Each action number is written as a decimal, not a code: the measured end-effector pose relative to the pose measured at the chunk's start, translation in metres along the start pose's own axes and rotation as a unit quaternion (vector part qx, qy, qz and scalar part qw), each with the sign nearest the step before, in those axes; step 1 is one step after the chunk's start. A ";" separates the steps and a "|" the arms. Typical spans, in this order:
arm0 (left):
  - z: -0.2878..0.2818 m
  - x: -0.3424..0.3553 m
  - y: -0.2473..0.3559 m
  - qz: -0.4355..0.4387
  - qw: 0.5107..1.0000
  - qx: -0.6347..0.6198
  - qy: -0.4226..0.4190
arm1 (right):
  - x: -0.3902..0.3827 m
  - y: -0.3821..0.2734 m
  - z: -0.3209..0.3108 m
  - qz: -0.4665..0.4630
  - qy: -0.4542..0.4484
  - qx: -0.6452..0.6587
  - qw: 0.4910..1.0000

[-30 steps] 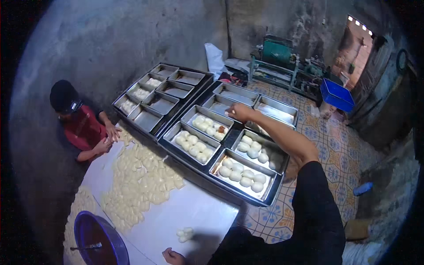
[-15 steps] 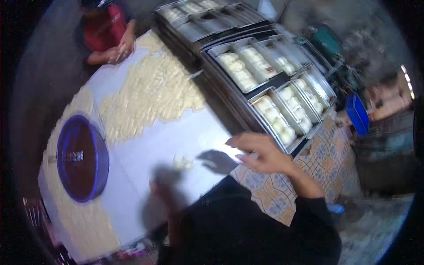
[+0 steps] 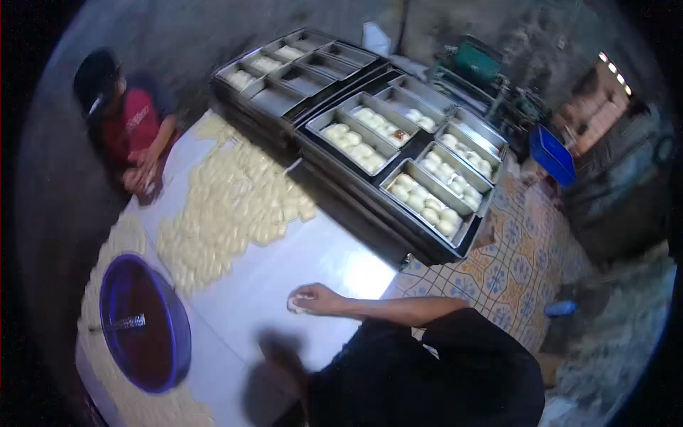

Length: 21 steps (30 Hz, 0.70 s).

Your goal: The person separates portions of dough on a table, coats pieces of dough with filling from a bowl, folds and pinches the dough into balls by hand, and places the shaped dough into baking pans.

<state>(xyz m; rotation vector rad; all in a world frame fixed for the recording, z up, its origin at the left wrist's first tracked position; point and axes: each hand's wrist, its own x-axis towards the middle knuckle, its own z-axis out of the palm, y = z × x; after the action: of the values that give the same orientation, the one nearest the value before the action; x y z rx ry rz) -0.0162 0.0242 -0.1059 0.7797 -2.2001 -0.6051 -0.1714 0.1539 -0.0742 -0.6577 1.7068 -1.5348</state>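
My right hand [image 3: 317,299] rests low over the white tabletop [image 3: 284,260], its fingers curled around a small pale dough piece [image 3: 294,305] that shows at the fingertips. Nearer to me, my left hand [image 3: 283,358] hangs over the table's near edge; it is dark and blurred, so its fingers do not show clearly. Beyond my right hand, many shaped dough pieces [image 3: 235,206] lie packed together on the table. Rounded dough pieces [image 3: 425,206] also sit in rows in metal loaf pans [image 3: 398,193] at the right.
A purple basin [image 3: 183,334] with brown contents and a flat tool [image 3: 128,323] stands at the left. Across the table, a person [image 3: 139,128] in a red and dark shirt holds their hands together. Stacked dark trays [image 3: 263,107] of pans, a blue crate [image 3: 553,155] and a patterned floor [image 3: 512,249] lie rightward.
My right hand has moved left from near the pans and closed on the dough piece on the table. My left hand has shifted slightly nearer. The head view has turned a little.
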 end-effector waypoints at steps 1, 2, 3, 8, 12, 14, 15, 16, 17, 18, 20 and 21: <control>0.003 0.001 0.000 -0.002 1.000 -0.004 0.001 | -0.008 -0.017 -0.013 0.097 -0.050 0.258 0.960; 0.007 0.002 0.000 -0.004 1.000 -0.004 0.001 | -0.022 -0.038 -0.029 0.178 -0.103 0.497 0.843; 0.012 0.004 -0.001 -0.010 1.000 -0.004 0.001 | -0.040 -0.071 -0.048 0.147 -0.125 0.545 0.816; 0.023 0.022 0.003 -0.010 1.000 0.005 0.006 | -0.103 -0.231 -0.183 -0.067 0.034 0.178 0.981; 0.030 0.032 0.006 -0.011 1.000 0.018 0.003 | -0.071 -0.270 -0.324 -0.136 0.283 -0.193 0.930; 0.030 0.036 0.007 -0.014 1.000 0.028 0.004 | -0.025 -0.259 -0.391 -0.165 0.333 -0.285 0.884; 0.030 0.037 0.008 -0.016 0.999 0.031 0.005 | -0.001 -0.247 -0.421 -0.157 0.357 -0.315 0.865; 0.030 0.038 0.007 -0.018 0.999 0.035 0.005 | 0.019 -0.238 -0.444 -0.164 0.353 -0.315 0.866; 0.031 0.039 0.009 -0.021 0.999 0.035 0.008 | 0.036 -0.228 -0.464 -0.145 0.347 -0.388 0.842; 0.032 0.040 0.010 -0.022 0.999 0.037 0.008 | 0.050 -0.216 -0.481 -0.124 0.339 -0.460 0.811; 0.032 0.040 0.010 -0.030 0.999 0.043 0.013 | 0.070 -0.180 -0.494 -0.088 0.316 -0.466 0.822; 0.034 0.041 0.011 -0.030 0.999 0.041 0.010 | 0.070 -0.171 -0.509 -0.080 0.306 -0.483 0.817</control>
<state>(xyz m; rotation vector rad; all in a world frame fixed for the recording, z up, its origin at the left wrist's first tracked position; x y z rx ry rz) -0.0688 0.0103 -0.1013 0.8931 -2.2010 -0.5353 -0.6351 0.3813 0.0888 -0.8485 3.0468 -0.9085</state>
